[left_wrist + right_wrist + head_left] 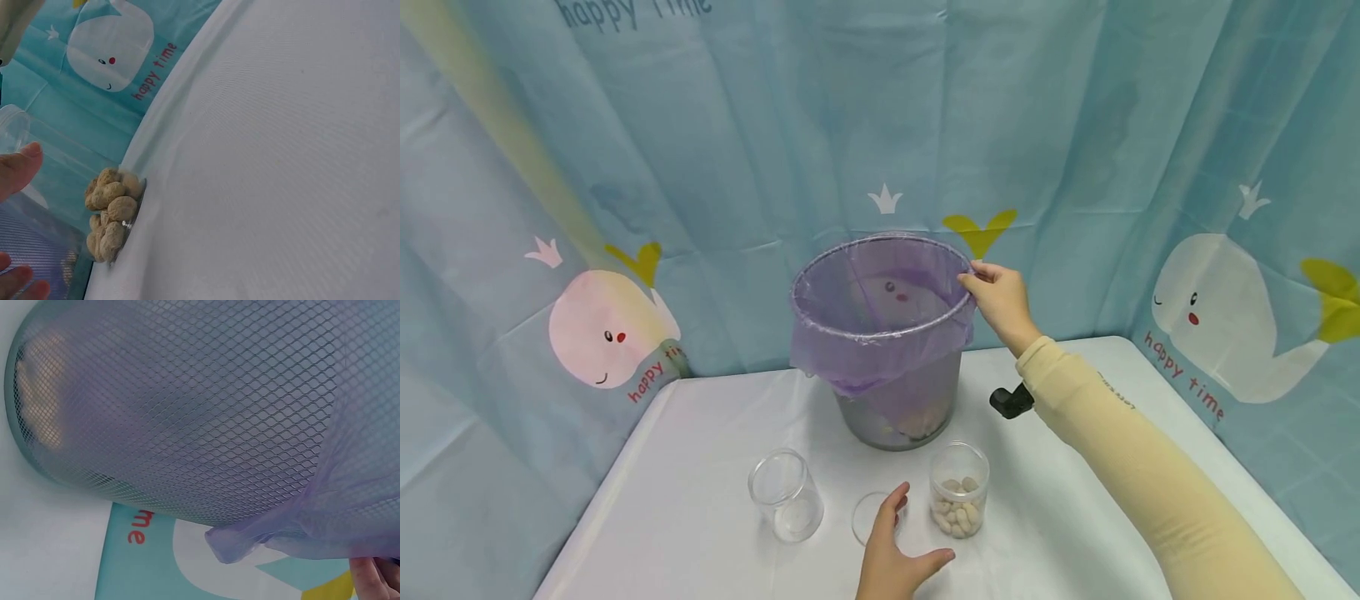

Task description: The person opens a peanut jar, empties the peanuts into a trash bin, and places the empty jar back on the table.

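A mesh trash can (861, 421) lined with a purple bag (880, 354) stands at the back of the table. My right hand (1000, 304) pinches its bag-covered rim at the right side; in the right wrist view the fingers (372, 578) show at the corner by the bag. A transparent jar (958, 500), its bottom part filled with unshelled peanuts (112, 212), stands in front of the can. Just left of that jar is my left hand (891, 562), thumb and fingers spread apart. In the left wrist view its thumb (22, 165) overlaps the jar.
A second transparent jar (786, 496) stands on the left of the white table (700, 483). Between the jars lies a thin transparent round lid (859, 521), partly behind my left hand. A small black object (1011, 402) is beside my right sleeve. Blue curtains (737, 167) surround the table.
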Demonstrator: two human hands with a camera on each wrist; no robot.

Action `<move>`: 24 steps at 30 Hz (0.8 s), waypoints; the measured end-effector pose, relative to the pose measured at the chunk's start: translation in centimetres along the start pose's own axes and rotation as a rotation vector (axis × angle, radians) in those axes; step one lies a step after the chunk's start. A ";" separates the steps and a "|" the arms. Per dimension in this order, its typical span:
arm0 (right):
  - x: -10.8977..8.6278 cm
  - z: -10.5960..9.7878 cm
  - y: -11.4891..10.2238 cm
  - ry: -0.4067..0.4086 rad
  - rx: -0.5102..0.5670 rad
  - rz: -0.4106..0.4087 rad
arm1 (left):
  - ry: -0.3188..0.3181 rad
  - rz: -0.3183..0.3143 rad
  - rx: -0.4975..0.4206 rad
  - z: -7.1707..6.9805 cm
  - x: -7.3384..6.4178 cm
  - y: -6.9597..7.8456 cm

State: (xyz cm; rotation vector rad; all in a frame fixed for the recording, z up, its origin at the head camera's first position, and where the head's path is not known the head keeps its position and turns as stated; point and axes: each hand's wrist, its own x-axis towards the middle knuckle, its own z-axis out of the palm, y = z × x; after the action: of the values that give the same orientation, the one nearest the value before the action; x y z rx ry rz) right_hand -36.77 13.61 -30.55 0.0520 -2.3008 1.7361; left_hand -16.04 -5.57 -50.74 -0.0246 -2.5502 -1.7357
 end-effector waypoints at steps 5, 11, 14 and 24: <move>0.0 -0.1 0.0 -0.004 0.005 0.002 | -0.030 -0.010 -0.049 0.6 0.6 0.1; 0.0 0.0 0.0 0.008 -0.001 -0.003 | -0.072 0.008 -0.053 0.9 0.9 0.0; 0.0 0.0 0.0 0.011 -0.005 -0.006 | -0.082 0.015 -0.048 1.0 1.0 0.0; 0.1 0.0 0.0 0.021 -0.005 -0.012 | -0.070 0.012 -0.092 2.0 1.9 -0.1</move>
State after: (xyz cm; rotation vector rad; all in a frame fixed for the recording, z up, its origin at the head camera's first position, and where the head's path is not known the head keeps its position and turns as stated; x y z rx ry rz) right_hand -36.89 13.62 -30.54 0.0461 -2.2858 1.7165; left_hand -17.98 -3.76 -51.43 -0.1055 -2.5099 -1.8784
